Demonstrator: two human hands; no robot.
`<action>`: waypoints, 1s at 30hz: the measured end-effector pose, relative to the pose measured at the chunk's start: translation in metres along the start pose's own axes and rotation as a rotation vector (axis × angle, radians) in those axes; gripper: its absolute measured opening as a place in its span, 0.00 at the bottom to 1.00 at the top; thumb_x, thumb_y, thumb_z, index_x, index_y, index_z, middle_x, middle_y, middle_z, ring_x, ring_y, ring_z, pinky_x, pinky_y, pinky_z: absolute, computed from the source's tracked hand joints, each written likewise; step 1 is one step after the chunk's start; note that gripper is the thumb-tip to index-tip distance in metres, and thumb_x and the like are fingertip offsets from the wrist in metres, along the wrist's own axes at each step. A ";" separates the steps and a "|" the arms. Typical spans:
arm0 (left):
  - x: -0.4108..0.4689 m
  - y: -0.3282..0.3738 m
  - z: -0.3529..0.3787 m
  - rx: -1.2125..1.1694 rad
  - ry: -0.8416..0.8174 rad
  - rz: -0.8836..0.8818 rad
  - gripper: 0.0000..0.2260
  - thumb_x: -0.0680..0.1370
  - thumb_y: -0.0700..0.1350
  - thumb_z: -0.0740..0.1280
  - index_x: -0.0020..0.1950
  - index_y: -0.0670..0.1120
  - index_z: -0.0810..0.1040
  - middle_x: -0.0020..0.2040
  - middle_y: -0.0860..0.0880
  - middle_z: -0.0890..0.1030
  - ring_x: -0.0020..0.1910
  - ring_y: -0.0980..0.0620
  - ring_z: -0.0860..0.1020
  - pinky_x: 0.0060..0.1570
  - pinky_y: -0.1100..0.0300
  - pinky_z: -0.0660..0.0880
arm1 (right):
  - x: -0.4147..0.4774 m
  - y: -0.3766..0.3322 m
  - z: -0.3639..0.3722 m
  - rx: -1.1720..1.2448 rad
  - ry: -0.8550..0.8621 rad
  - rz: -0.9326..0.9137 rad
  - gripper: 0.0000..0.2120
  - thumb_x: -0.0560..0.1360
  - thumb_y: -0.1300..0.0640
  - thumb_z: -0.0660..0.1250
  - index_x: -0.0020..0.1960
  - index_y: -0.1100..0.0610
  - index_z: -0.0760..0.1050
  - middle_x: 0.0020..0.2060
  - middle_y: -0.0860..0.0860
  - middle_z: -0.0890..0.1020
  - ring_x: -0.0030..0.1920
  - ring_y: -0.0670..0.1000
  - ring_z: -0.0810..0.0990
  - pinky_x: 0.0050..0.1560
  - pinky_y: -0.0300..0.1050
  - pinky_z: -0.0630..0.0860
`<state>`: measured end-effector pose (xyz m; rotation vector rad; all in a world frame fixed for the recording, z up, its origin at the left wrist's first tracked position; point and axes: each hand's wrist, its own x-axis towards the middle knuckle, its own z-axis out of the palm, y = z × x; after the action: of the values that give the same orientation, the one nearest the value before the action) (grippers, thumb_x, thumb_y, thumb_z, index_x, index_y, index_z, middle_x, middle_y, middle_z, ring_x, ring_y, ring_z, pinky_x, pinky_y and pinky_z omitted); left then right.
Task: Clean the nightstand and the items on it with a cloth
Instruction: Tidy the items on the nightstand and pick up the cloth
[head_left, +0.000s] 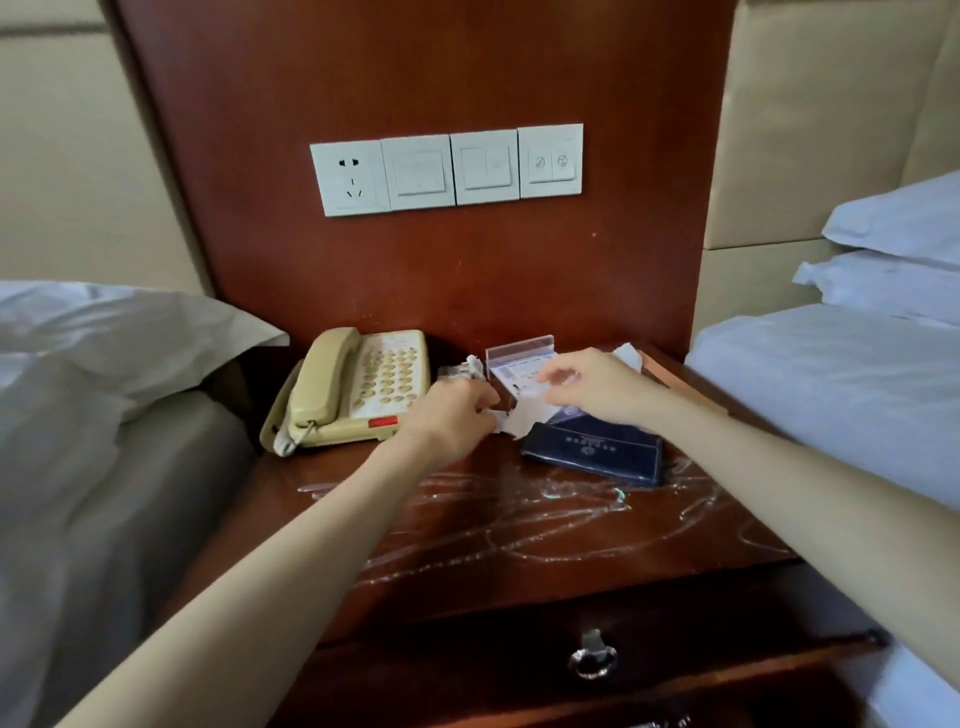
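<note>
Left fingers (480, 401) pinching cloth (514, 425), beside card stand (519, 349)

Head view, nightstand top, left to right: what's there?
Beige telephone → left hand gripping white cloth → clear acrylic card stand → right hand. Dark blue booklet omitted: it overlaps the right hand.

Both bare forearms stretched forward, left hand (457, 413) curled around a cloth (511, 427), right hand (592, 384) fingers bent, grip unclear
</note>
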<state>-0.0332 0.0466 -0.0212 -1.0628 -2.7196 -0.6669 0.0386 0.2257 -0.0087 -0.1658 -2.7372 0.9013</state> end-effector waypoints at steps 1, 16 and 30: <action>0.004 0.000 0.002 0.055 0.001 0.021 0.11 0.75 0.47 0.65 0.56 0.49 0.81 0.56 0.47 0.81 0.56 0.45 0.76 0.54 0.53 0.71 | 0.004 -0.003 0.005 -0.022 -0.045 -0.007 0.12 0.75 0.52 0.67 0.57 0.54 0.78 0.51 0.52 0.80 0.53 0.53 0.76 0.54 0.50 0.74; 0.018 -0.006 0.016 0.314 0.035 0.151 0.11 0.77 0.53 0.64 0.55 0.52 0.80 0.56 0.49 0.77 0.61 0.45 0.66 0.54 0.51 0.61 | 0.013 -0.002 0.020 -0.022 0.111 -0.053 0.07 0.74 0.63 0.67 0.36 0.59 0.75 0.30 0.47 0.74 0.33 0.45 0.72 0.35 0.40 0.69; 0.007 -0.008 0.011 0.354 0.074 0.245 0.11 0.76 0.49 0.66 0.54 0.44 0.76 0.54 0.45 0.78 0.57 0.46 0.68 0.48 0.54 0.68 | -0.021 -0.001 -0.012 0.051 0.269 0.001 0.06 0.74 0.66 0.66 0.44 0.57 0.79 0.39 0.49 0.79 0.32 0.43 0.75 0.28 0.33 0.71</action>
<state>-0.0430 0.0510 -0.0321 -1.2184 -2.4608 -0.1732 0.0617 0.2280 -0.0026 -0.2590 -2.4650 0.8778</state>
